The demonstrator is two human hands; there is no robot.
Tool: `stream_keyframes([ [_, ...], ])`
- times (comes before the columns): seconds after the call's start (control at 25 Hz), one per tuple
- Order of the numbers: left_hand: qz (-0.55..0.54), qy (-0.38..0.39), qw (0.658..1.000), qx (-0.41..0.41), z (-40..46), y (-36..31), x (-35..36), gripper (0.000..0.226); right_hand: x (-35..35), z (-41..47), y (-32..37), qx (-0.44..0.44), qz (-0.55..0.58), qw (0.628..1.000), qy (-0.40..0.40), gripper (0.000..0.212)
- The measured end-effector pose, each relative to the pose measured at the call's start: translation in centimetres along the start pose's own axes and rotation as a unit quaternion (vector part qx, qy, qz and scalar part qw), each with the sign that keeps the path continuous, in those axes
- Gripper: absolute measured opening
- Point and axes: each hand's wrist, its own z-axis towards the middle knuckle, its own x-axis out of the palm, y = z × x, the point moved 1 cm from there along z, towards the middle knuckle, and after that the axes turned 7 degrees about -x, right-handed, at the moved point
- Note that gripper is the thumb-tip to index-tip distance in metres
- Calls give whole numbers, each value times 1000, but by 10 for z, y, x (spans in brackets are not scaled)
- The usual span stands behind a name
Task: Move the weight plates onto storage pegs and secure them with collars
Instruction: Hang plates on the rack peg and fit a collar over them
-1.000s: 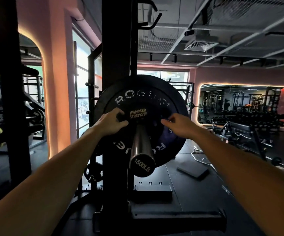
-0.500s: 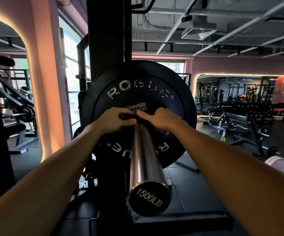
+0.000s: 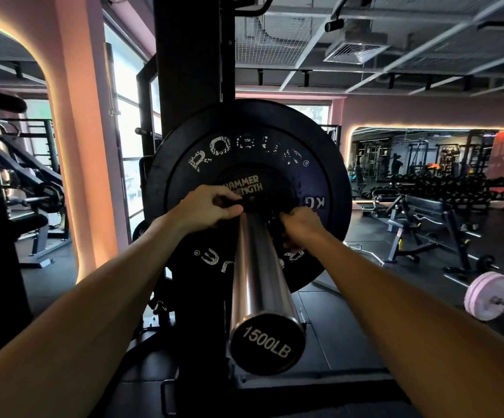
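A: Left hand, left of the steel sleeve — state?

B: Fingers curled, thumb pinching the black collar at the sleeve's base.

A: Plate?

B: Round black rubber weight plate, worn white lettering, seated on the sleeve behind the collar, against the rack upright.

A: Sleeve surface?

B: Smooth polished cylinder, flat black end cap.

A: Right hand?

B: Right of the sleeve — fingers curled onto the collar's other side.

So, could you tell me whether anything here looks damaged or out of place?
Only wear: the white lettering on the black weight plate is chipped and patchy. The plate sits square on the steel sleeve, both hands at its hub.
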Motion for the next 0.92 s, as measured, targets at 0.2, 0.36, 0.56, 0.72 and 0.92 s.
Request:
stream_keyframes([
  [0.2,-106,-8,994,-8,-13,-6,9,5,1,-12,8,-56,-21,998,2,36],
  [0.36,-123,8,992,-22,-35,-14,5,16,-6,-34,18,-89,-56,994,13,44],
  [0.56,-107,-14,994,-7,-77,-30,1,11,-19,-74,27,-126,-116,985,23,43],
  [0.72,-116,-19,993,-19,-126,-51,-4,15,-33,-125,37,-139,-112,983,31,40],
  [0.92,-146,-37,988,-24,-197,-77,-6,16,-47,-191,42,-162,-118,978,62,37],
])
